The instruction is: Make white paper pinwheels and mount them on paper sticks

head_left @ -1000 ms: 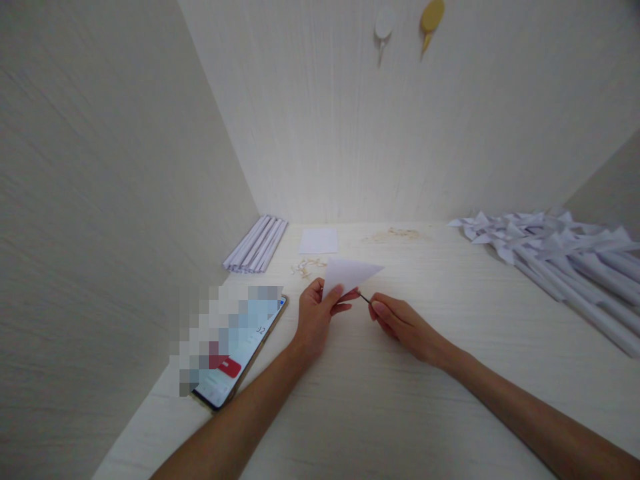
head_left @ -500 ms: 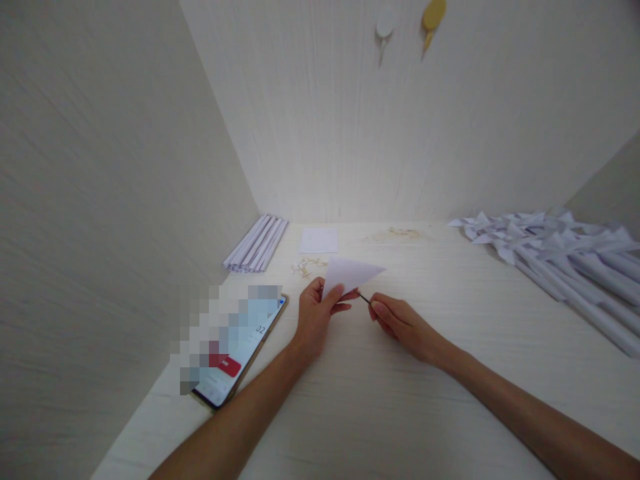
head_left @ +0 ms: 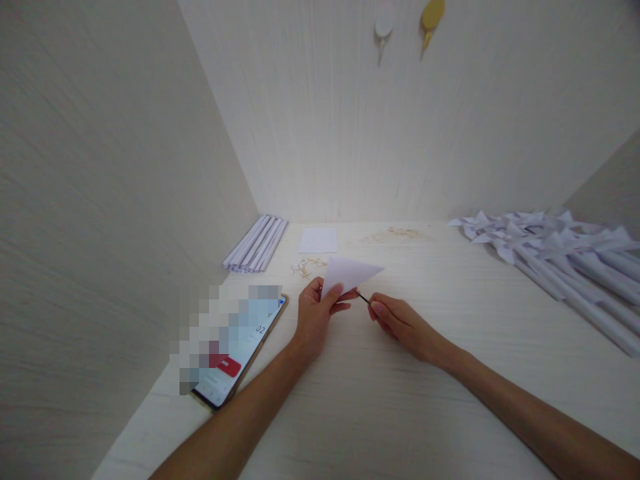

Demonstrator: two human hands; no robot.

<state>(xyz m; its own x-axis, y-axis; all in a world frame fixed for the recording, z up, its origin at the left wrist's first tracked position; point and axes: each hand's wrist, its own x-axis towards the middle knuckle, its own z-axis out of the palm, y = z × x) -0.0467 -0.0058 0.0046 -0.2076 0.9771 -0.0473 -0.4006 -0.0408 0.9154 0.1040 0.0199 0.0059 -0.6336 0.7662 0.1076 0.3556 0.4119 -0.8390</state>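
My left hand (head_left: pixel 317 313) pinches a folded white paper triangle (head_left: pixel 350 272) between thumb and fingers, its sharp corner pointing right. In my right hand (head_left: pixel 397 320), closed at the fingertips, is a thin dark stick (head_left: pixel 364 298). The stick's far end meets the lower edge of the paper by my left fingertips; whether it pierces the paper I cannot tell. Just behind the paper lie several small pale pieces (head_left: pixel 306 267) on the white table, and a flat square of white paper (head_left: pixel 319 241) rests beyond them.
Rolled white paper tubes (head_left: pixel 257 245) are stacked at the back left. A phone (head_left: pixel 240 353) with a lit screen lies beside my left forearm. Paper pinwheels on rolled sticks (head_left: pixel 560 250) are piled at the right. Light brown bits (head_left: pixel 400 233) lie near the back wall, below two hooks (head_left: pixel 433 17).
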